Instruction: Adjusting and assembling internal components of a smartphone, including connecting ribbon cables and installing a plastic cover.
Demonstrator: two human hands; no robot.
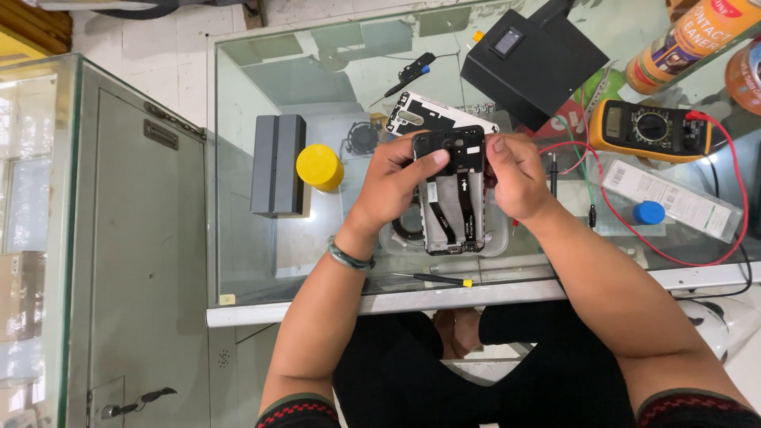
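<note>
Both hands hold an opened smartphone with its back off, black flex cables and frame showing, above a glass counter. My left hand grips its upper left edge, thumb on the black camera section. My right hand grips the upper right edge. A clear plastic tray lies under the phone. The phone's white back cover lies just beyond my hands.
A yellow multimeter with red leads lies at right, with a black box, spray cans, a blue cap and a white packet. A grey block and yellow lid stand left. A screwdriver lies near the edge.
</note>
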